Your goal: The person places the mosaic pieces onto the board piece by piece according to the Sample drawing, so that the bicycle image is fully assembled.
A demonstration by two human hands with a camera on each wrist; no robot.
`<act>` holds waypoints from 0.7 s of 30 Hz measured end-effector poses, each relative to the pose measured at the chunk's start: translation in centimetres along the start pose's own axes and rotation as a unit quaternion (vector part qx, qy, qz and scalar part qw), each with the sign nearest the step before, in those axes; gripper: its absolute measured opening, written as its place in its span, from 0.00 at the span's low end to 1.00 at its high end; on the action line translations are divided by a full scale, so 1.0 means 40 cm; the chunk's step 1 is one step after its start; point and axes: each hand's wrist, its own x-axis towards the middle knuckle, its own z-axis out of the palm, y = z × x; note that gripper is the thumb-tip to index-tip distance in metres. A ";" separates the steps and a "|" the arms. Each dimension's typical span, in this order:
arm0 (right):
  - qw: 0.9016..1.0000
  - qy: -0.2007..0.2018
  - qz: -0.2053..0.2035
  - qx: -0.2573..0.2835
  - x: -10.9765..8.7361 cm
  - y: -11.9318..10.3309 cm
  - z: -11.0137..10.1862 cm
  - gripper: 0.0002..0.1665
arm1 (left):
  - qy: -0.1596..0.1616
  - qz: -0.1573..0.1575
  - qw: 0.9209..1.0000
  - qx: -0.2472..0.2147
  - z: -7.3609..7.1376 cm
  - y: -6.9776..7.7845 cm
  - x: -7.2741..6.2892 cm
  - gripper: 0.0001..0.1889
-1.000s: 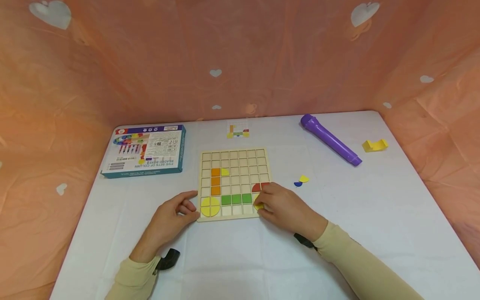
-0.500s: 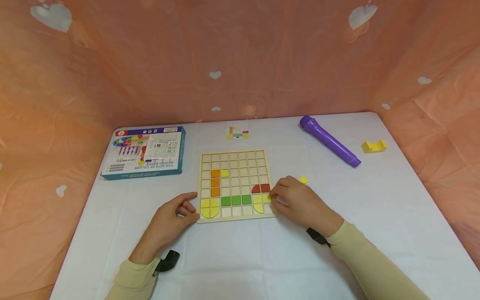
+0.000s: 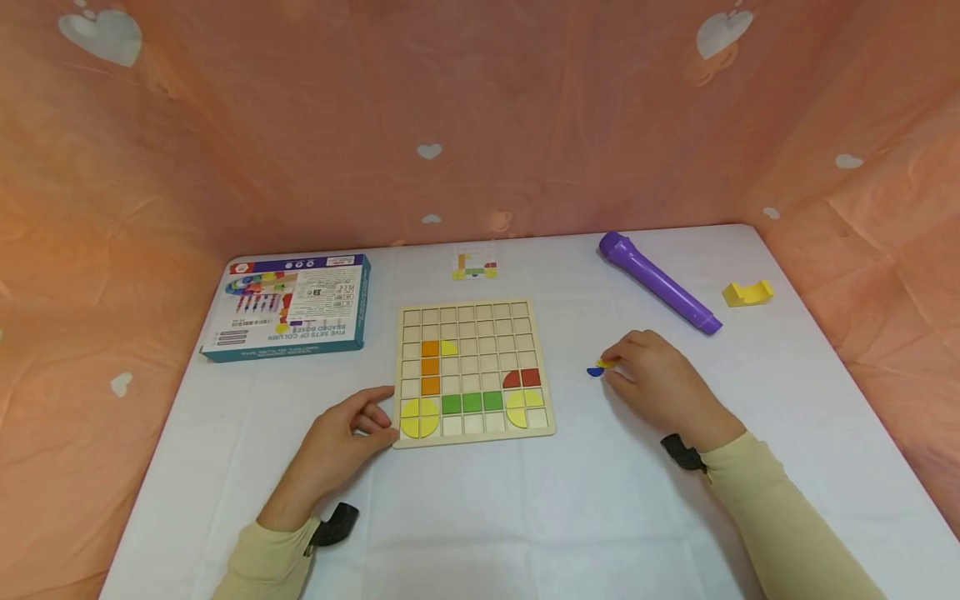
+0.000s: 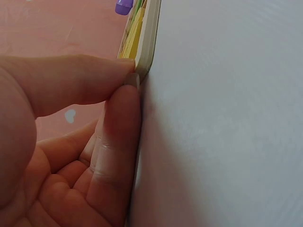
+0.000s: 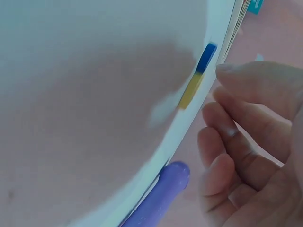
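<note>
A square wooden grid board (image 3: 477, 373) lies mid-table with orange, green, red and yellow pieces set in its cells. My left hand (image 3: 341, 446) touches the board's left edge with thumb and index finger; the left wrist view shows the thumb (image 4: 71, 80) right at the board's corner. To the right of the board my right hand (image 3: 667, 383) hovers over a yellow quarter-circle piece (image 3: 604, 364) and a blue half-circle piece (image 3: 594, 372). In the right wrist view its fingers are spread apart beside the blue piece (image 5: 206, 58) and the yellow piece (image 5: 191, 91).
A patterned card (image 3: 475, 263) lies behind the board. At the left rests a flat printed box (image 3: 288, 308). Toward the back right are a purple microphone-shaped toy (image 3: 660, 283) and a yellow cradle-shaped block (image 3: 748, 293). An orange cloth (image 3: 315, 125) hangs behind the table.
My right hand has left the yellow pieces at the board's lower right corner and moved right to the loose yellow and blue pieces. The left hand has stayed at the board's edge.
</note>
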 end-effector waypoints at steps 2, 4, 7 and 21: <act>1.000 0.004 0.006 0.003 0.000 0.012 -0.004 0.11 | 0.000 0.000 1.000 0.001 0.000 -0.001 0.000 0.32; 1.000 0.004 0.012 0.005 0.002 0.021 -0.006 0.11 | 0.000 0.000 1.000 0.000 0.001 -0.002 0.001 0.32; 1.000 -0.009 0.022 0.010 0.006 0.028 -0.006 0.12 | 0.000 0.000 1.000 0.001 0.001 -0.003 0.001 0.32; 0.998 -0.055 0.041 0.009 0.041 0.025 -0.004 0.12 | 0.004 -0.001 1.000 0.002 0.001 0.000 -0.001 0.32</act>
